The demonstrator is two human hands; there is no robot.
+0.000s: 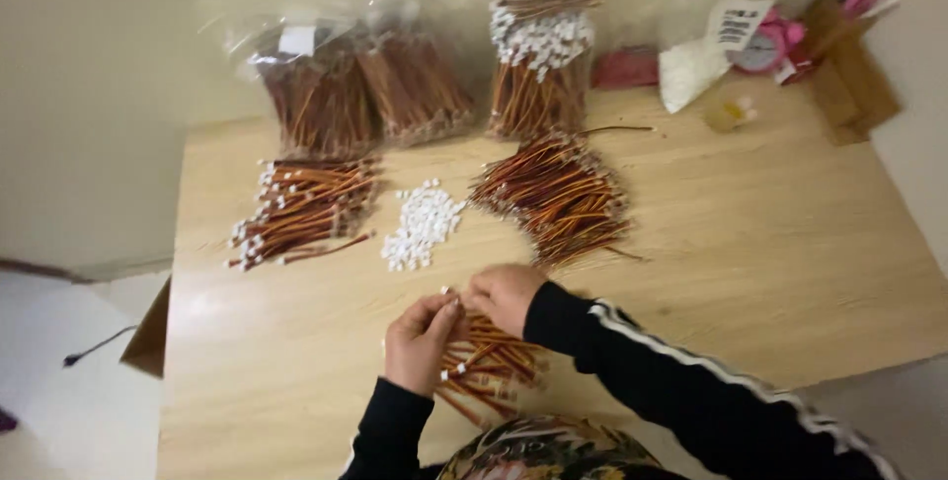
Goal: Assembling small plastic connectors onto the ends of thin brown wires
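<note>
Together, both hands (464, 317) at small wire bundle (486, 366), wires slanting lower-left to upper-right.

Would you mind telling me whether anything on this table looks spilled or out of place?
Nothing looks damaged. The small white connectors lie in a loose heap on the bare table, not in a container.

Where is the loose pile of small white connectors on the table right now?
In the head view, the pile of white connectors lies mid-table between two loose heaps of wires, the left heap and the right heap, just beyond the left hand and right hand.
</note>
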